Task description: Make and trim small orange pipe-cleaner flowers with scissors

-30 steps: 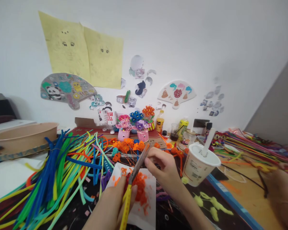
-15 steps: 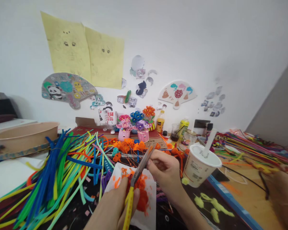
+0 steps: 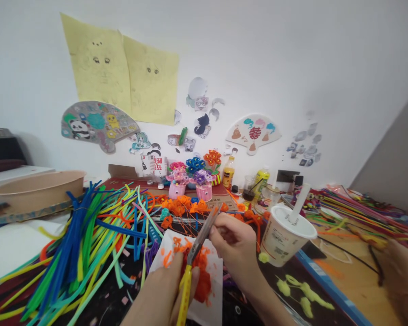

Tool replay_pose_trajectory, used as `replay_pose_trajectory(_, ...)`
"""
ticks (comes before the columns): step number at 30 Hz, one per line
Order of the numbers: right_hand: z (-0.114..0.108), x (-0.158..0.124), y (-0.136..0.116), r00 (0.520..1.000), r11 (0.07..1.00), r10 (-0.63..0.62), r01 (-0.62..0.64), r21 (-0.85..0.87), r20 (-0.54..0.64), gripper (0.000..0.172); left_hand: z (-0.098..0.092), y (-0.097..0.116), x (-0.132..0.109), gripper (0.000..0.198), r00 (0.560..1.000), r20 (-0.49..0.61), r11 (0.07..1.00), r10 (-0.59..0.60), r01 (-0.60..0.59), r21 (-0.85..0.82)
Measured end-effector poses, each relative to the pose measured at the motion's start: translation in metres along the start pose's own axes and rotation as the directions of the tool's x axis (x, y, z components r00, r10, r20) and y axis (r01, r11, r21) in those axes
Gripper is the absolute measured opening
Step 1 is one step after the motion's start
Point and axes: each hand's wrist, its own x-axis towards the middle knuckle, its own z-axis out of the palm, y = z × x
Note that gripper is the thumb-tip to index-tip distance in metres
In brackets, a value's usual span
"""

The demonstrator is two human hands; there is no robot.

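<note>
Head view: the left hand (image 3: 168, 287) has its fingers wrapped around the yellow handles of the scissors (image 3: 186, 287), whose 2 blades stand slightly parted above white paper (image 3: 217, 278) strewn with orange scraps (image 3: 202, 286), toward the near edge of the counter (image 3: 355, 280). The right hand (image 3: 236, 242) has thumb and index finger pinched just beside the blade tips; whether they grasp anything I cannot tell. Toward the counter's far edge stand 2 pink pots (image 3: 204, 193) of flowers (image 3: 200, 175).
</note>
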Motion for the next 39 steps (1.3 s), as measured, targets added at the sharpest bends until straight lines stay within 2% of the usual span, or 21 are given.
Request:
replay_pose_trajectory(9, -0.001, 0.001, -0.001, 0.998, 0.996, -0.062, 0.064, -0.06, 0.029, 0.021, 0.009, 0.004, 0.0, 0.03, 0.997, -0.052, 0.999, -0.049, 0.05, 0.016)
replay_pose_trajectory(15, -0.004, 0.002, 0.003, 0.995, 0.995, -0.069, 0.074, -0.07, 0.076, 0.02, 0.006, 0.016, 0.002, 0.027, 0.992, -0.123, 0.998, -0.012, 0.019, 0.056)
replay_pose_trajectory(24, -0.007, 0.004, 0.004, 0.99, 0.992, -0.082, 0.093, -0.091, 0.112, 0.02, -0.017, 0.017, 0.004, 0.026, 0.999, -0.025, 0.998, 0.024, -0.022, 0.066)
replay_pose_trajectory(34, -0.008, 0.004, 0.003, 0.989, 0.99, -0.091, 0.103, -0.094, 0.119, 0.021, -0.011, 0.013, 0.001, 0.025, 0.996, -0.067, 0.991, 0.062, -0.054, 0.119)
replay_pose_trajectory(39, -0.009, 0.006, 0.004, 0.99, 0.991, -0.098, 0.107, -0.081, 0.099, 0.02, -0.015, 0.017, 0.0, 0.028, 0.995, -0.014, 0.987, 0.098, -0.096, 0.127)
